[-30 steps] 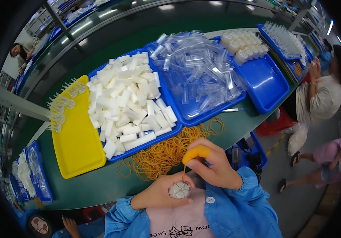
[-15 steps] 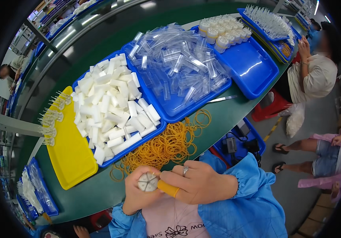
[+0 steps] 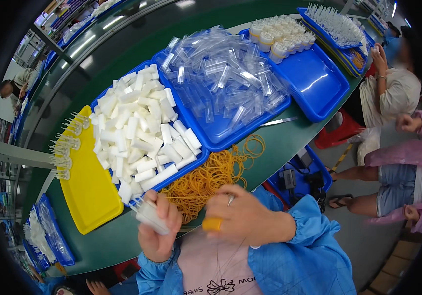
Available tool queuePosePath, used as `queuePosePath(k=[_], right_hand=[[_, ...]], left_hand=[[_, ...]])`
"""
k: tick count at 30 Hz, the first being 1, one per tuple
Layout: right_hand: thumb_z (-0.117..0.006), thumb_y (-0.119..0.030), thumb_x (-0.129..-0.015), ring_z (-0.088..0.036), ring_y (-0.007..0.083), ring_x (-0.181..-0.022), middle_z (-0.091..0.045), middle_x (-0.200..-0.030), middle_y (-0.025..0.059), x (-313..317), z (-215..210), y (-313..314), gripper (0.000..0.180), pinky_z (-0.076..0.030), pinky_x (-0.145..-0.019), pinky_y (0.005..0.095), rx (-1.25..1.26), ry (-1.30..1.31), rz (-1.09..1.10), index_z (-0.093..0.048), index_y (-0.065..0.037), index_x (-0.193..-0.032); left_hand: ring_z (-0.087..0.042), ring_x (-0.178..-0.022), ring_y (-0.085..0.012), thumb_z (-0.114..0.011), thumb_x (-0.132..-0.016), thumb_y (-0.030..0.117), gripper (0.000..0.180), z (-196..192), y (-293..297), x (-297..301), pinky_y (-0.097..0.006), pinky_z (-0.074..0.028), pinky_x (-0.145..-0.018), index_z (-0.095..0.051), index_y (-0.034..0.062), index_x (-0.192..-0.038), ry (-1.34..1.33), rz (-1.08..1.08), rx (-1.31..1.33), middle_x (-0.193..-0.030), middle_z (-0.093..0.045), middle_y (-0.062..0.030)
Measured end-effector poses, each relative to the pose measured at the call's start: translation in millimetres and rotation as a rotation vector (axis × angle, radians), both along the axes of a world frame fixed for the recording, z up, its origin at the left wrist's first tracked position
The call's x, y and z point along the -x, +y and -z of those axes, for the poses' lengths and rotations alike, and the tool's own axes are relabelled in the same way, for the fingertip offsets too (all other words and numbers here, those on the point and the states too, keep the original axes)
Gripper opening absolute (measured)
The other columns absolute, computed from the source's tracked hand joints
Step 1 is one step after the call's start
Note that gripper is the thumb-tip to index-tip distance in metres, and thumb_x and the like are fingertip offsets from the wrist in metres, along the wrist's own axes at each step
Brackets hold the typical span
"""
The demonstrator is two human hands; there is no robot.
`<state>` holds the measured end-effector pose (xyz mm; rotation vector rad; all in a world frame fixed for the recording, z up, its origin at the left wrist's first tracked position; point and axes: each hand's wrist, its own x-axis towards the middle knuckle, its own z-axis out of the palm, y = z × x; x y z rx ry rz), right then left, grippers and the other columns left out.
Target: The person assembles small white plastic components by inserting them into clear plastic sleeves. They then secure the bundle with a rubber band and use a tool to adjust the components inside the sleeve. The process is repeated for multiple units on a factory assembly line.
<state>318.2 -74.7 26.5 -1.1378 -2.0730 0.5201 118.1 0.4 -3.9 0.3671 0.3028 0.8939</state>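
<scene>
Left hand point(image 3: 158, 231) closed its grip on a white bundle point(image 3: 150, 216), long axis tilted up-left, above the surface point(image 3: 108, 241) edge. Right hand point(image 3: 243, 216), just beside and to its right, pinched an orange band point(image 3: 212, 224); band pile point(image 3: 206, 179) lay just beyond.

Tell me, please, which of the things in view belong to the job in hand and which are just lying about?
In hand:
left hand holding a clear bundle
right hand with an orange finger cot
rubber bands

Lying about:
white pieces tray
clear tubes tray
yellow tray
far blue tray
</scene>
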Motion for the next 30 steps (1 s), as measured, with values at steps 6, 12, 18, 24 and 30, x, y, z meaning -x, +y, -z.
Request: queuePosePath(k=[6, 12, 18, 24, 30], right_hand=[[-0.055, -0.012, -0.09, -0.059, 0.0283, -0.103, -0.062, -0.099, 0.0098, -18, 11, -2, 0.031, -0.037, -0.099, 0.0482, 0.54, 1.288, -0.462, -0.053, -0.004, -0.12], [-0.05, -0.01, -0.094, -0.062, 0.0226, -0.096, -0.051, -0.125, 0.019, -8, 4, 14, 0.053, -0.052, -0.08, 0.032, 1.147, 1.153, -0.191, -0.029, -0.009, -0.143], [-0.068, -0.014, -0.077, -0.058, 0.0276, -0.101, -0.046, -0.126, 0.0116, 27, 7, 7, 0.045, -0.051, -0.08, 0.0339, 0.378, 0.27, 0.165, -0.054, -0.009, -0.119], [-0.072, -0.015, -0.073, -0.06, 0.0293, -0.091, -0.059, -0.107, 0.0131, -35, -6, 6, 0.04, -0.047, -0.082, 0.0363, 0.084, 0.247, 0.407, -0.061, -0.006, -0.111], [-0.066, -0.007, -0.075, -0.053, 0.031, -0.084, -0.056, -0.096, 0.0132, -132, 54, 5, 0.017, -0.042, -0.072, 0.0387, -0.143, -0.245, 1.047, -0.065, -0.001, -0.091]], left_hand=[[-0.045, -0.07, -0.0147, -0.078, -0.072, 0.036, 0.063, 1, -5, -1, -0.028, -0.039, -0.06, -0.043, 0.0082, -0.116, 0.104, -0.071, -0.088, -0.084, -0.045, -0.0012], [-0.056, -0.08, -0.0235, -0.08, -0.067, 0.019, 0.077, 0, -7, 1, -0.033, -0.046, -0.07, -0.038, 0.002, -0.129, 1.255, -0.219, -1.271, -0.094, -0.055, -0.0106], [-0.061, -0.085, -0.0274, -0.076, -0.065, 0.005, 0.088, -1, -8, -15, -0.036, -0.049, -0.074, -0.027, -0.0026, -0.138, 1.276, -0.055, -1.262, -0.098, -0.058, -0.0177], [-0.059, -0.081, -0.0205, -0.079, -0.058, -0.003, 0.089, 1, 1, -5, -0.032, -0.048, -0.072, -0.033, 0.0042, -0.134, 0.521, 0.064, -0.473, -0.088, -0.055, -0.0087], [-0.055, -0.086, -0.0258, -0.053, -0.089, 0.043, 0.072, -10, 12, 0, -0.035, -0.049, -0.063, -0.024, 0.0029, -0.142, 0.29, 0.106, -0.139, -0.102, -0.05, -0.0132]])
